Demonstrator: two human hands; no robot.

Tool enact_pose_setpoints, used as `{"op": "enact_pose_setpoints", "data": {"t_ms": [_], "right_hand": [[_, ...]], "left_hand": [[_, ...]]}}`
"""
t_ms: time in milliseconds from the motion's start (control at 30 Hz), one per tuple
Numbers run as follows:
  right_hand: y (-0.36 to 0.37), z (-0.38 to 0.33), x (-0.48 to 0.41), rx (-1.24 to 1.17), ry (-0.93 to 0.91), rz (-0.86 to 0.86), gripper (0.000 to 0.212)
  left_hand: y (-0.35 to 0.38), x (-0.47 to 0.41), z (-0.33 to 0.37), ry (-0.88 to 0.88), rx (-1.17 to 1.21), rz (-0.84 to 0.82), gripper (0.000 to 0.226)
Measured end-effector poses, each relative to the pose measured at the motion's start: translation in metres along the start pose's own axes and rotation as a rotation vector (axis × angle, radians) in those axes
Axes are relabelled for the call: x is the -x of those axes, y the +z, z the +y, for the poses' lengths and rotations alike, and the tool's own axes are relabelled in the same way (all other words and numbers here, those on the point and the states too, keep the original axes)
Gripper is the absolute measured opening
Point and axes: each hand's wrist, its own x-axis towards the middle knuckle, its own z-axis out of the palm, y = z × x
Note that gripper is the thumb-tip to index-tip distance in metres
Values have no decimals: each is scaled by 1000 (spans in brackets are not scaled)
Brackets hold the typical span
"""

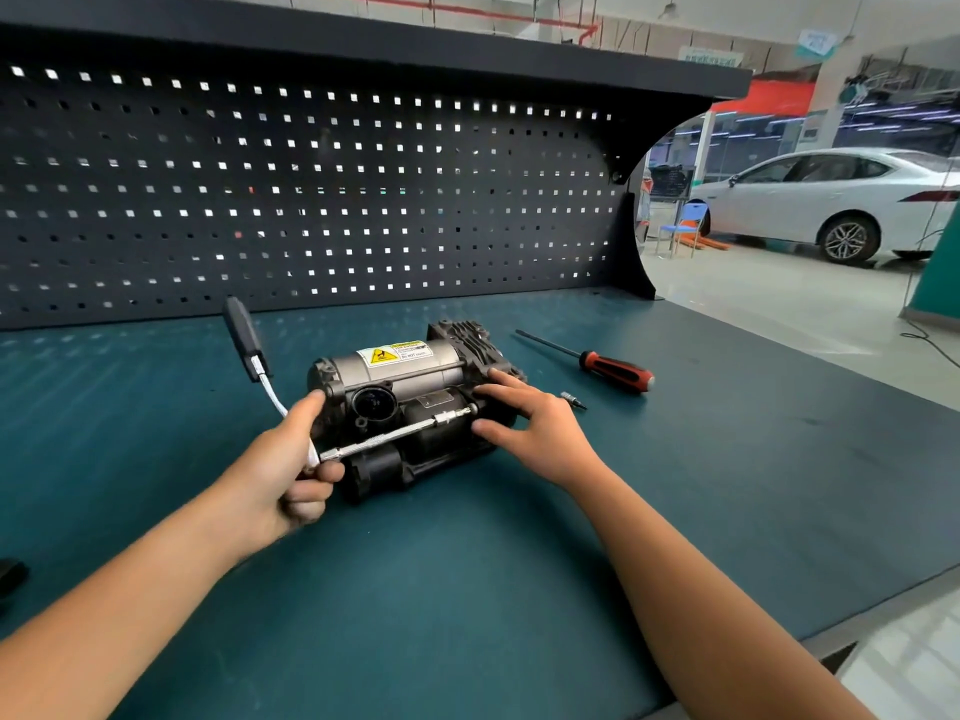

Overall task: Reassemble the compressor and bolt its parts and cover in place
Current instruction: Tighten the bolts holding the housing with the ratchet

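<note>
One compressor (410, 387), one ratchet wrench (244, 337), one screwdriver (615, 370), one loose bit (573, 401), one car (831, 200), and two hands: left hand (291, 470), right hand (535, 428).

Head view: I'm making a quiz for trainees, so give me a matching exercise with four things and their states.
1 ratchet
2 compressor
3 screwdriver
4 small bit

A lies farthest right on the mat
B gripped by the left hand
C lies between screwdriver and right hand
D right hand rests on it

Pairs: 1-B, 2-D, 3-A, 4-C
</note>
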Motion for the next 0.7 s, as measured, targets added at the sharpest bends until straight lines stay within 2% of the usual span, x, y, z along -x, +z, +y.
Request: {"op": "enact_pose_setpoints", "data": {"t_ms": [67, 133, 267, 300, 367, 433, 533, 633, 700], "right_hand": [[4, -3, 1, 122, -27, -4, 52], [13, -12, 3, 322, -144, 32, 50], [25, -34, 7, 475, -452, 99, 30], [24, -36, 7, 504, -509, 161, 26], [22, -36, 7, 559, -576, 270, 26], [24, -38, 11, 486, -551, 302, 25], [25, -47, 12, 435, -516, 265, 15], [26, -45, 4, 601, -543, 75, 26], [24, -47, 3, 652, -584, 38, 26]], "left_hand": [[0, 0, -3, 9, -9, -13, 31], [4, 1, -5, 131, -106, 9, 28], [1, 3, -10, 687, -516, 152, 6], [-2, 4, -11, 814, -612, 162, 8], [-7, 7, -13, 1005, -822, 154, 28], [-10, 10, -12, 1171, -1007, 153, 44], [-12, 15, -5, 1330, -1048, 131, 38], [-13, 15, 0, 1474, -1153, 86, 53], [-14, 14, -2, 1511, -1177, 66, 51]]}}
